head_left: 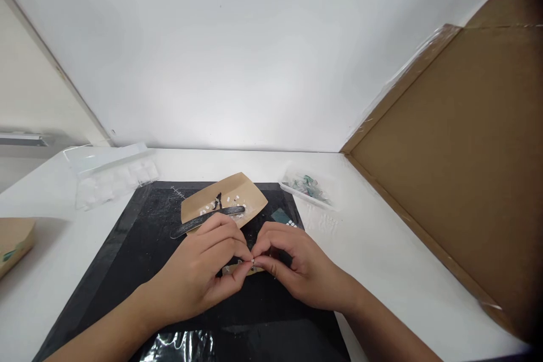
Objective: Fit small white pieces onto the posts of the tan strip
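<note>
My left hand (207, 266) and my right hand (297, 266) meet over the black mat (127, 271), thumb and forefinger of each closed in a pinch. Between their fingertips shows a tiny whitish piece (253, 261), too small to name. Under the fingers lies a tan strip (254, 271) with clear bits, mostly hidden. Just behind my left hand stands a brown paper tray (237, 182) holding small white pieces and a dark twisted scrap (218, 201). A worn black nail file (199, 222) rests across it. Beside my right hand lies a dark green card (281, 216) with white dots.
A clear plastic tub (307, 185) with green-tinted bits stands at the back right. At the back left is a clear compartment box (112, 181), lid raised. Another brown paper tray (17, 232) sits at the left edge. A cardboard panel (449, 169) borders the right; glossy clear film (180, 346) lies in front.
</note>
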Available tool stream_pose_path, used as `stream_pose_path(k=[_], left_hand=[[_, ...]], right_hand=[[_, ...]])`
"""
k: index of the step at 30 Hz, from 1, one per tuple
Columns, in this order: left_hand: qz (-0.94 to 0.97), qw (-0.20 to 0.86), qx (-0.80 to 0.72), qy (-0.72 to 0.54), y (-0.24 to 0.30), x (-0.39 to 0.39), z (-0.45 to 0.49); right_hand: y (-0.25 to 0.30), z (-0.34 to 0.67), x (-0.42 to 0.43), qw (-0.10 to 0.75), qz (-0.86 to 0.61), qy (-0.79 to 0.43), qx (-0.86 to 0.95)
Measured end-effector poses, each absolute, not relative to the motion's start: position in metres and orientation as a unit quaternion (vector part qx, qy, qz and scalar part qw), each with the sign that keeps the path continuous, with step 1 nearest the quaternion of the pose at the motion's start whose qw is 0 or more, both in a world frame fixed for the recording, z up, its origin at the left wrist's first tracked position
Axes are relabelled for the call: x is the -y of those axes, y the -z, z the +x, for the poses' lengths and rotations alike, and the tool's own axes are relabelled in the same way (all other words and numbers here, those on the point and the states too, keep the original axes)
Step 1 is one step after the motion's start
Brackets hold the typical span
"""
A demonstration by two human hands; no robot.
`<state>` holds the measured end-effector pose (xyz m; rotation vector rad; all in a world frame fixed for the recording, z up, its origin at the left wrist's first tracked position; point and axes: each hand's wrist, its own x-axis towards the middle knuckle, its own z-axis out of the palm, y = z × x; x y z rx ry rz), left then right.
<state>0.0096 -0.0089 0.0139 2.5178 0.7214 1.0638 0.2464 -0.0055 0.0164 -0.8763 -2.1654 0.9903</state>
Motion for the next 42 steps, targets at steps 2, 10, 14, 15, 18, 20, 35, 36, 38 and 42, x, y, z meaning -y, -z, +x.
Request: stream_pose_path(k=[2,10,14,15,18,20,35,36,38,42], left_hand=[[0.881,0.155,-0.253,-0.368,-0.014,0.009,0.009],[0.886,0.142,-0.229,-0.378,-0.011,0.009,0.009],[0.888,0.11,-0.205,-0.396,-0.008,0.01,0.009],[0.888,0.101,-0.203,-0.4,-0.008,0.01,0.009],[0.881,0.092,-0.218,-0.41,-0.012,0.01,0.009],[0.872,0.098,-0.234,-0.419,-0.015,0.009,0.008],[0.751,0.323,-0.342,-0.463,-0.011,0.017,0.013],[0.746,0.326,-0.344,-0.468,-0.011,0.018,0.014],[0.739,0.331,-0.345,-0.476,-0.011,0.018,0.015],[0.728,0.34,-0.352,-0.48,-0.011,0.018,0.016]], right_hand=[[-0.016,0.245,0.006,0.298,-0.326,-0.373,0.816],[-0.014,0.242,0.008,0.285,-0.296,-0.445,0.796],[-0.011,0.24,0.01,0.265,-0.265,-0.561,0.738],[-0.009,0.239,0.011,0.264,-0.261,-0.586,0.72],[-0.005,0.236,0.011,0.292,-0.267,-0.602,0.694],[-0.002,0.234,0.011,0.328,-0.285,-0.572,0.695],[0.005,0.226,0.014,0.471,-0.33,-0.249,0.779],[0.005,0.225,0.014,0.473,-0.331,-0.234,0.782],[0.004,0.225,0.014,0.474,-0.331,-0.209,0.789],[0.004,0.226,0.014,0.468,-0.329,-0.142,0.808]])
